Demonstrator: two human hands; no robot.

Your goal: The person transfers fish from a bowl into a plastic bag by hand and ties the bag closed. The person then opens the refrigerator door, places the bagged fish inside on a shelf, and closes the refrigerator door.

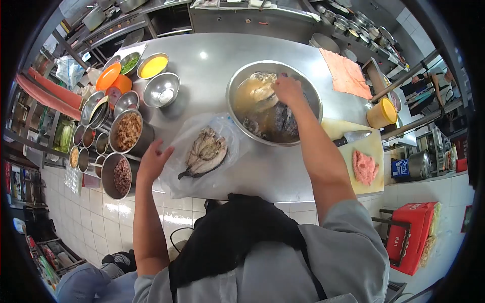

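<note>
A large steel bowl (316, 103) holds cloudy liquid with pieces of fish in it. My right hand (288, 90) is over the bowl, its fingers closed at the edge of a pale fish piece (262, 91); what they grip is too small to make out. To the left of the bowl, a split-open fish (204, 153) with dark skin lies on a clear plastic bag (177, 174). Beside the bag's left edge is my left hand (155, 159), fingers apart and holding nothing.
Steel pots of shredded food (129, 131) and reddish beans (122, 177) stand left, near a yellow-filled bowl (153, 66) and an empty-looking bowl (161, 91). On the right, a cutting board (376, 187) bears a knife (356, 136) and pink meat (365, 167). A yellow tub (382, 113) stands behind.
</note>
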